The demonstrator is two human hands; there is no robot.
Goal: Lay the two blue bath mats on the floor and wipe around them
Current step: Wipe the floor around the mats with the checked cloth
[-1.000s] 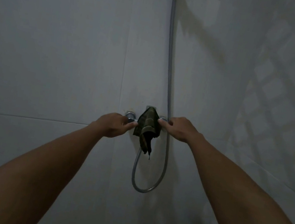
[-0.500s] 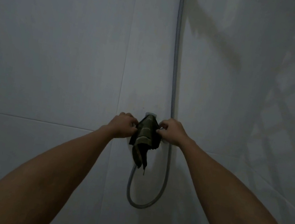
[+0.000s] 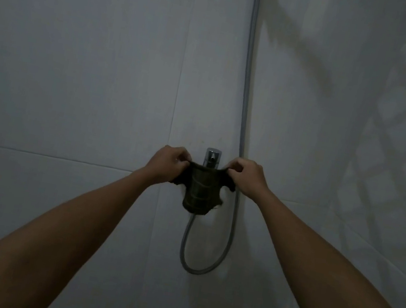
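- A small dark olive-green cloth [image 3: 200,190] with faint paler stripes hangs spread in front of the pale tiled wall [image 3: 74,77], just below the chrome shower tap [image 3: 212,157].
- Its top edge is pulled taut and nearly level between the two hands; the body sags in a rounded pouch, with a ragged, frayed lower edge and a small tuft at the lower right.
- The cloth looks thin and limp; the dim light hides its weave.
- The left hand [image 3: 168,161] pinches the cloth's upper left corner, fingers curled tight on the fabric, a fold of it bunched under the palm.
- The right hand [image 3: 245,176] pinches the upper right corner the same way, thumb and fingers closed on the fabric.
- Both bare forearms reach up from the lower corners of the view.
- A grey flexible shower hose [image 3: 244,106] runs down the wall from the top edge, passes behind the right hand, loops below the cloth and rises again behind it.
- Lattice-shaped shadows fall across the wall at the right.
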